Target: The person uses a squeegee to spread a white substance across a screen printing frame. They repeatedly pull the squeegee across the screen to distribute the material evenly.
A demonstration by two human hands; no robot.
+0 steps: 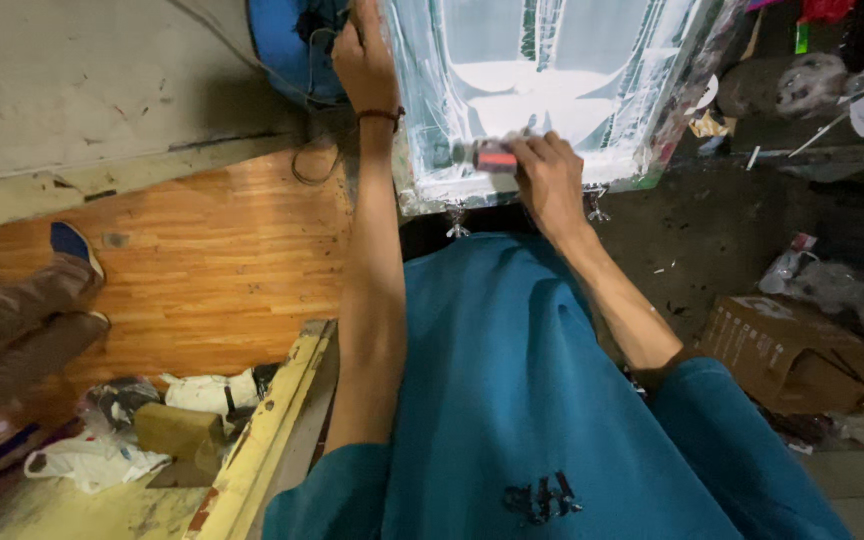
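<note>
Wet-painted panel (pixel 552 90), stiff, smeary: left hand (pixel 362 60) clasps its edge; right hand (pixel 547 175) grips small tool (pixel 487 157).

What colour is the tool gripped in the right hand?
The tool in the right hand looks red-orange with a dark tip, blurred; the head view shows it.

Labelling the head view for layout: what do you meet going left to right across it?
Another person's shoes → white plastic bag → small cardboard box → left hand gripping the panel's edge → right hand holding a red-handled tool on the paint-smeared panel → flattened cardboard box.
</note>
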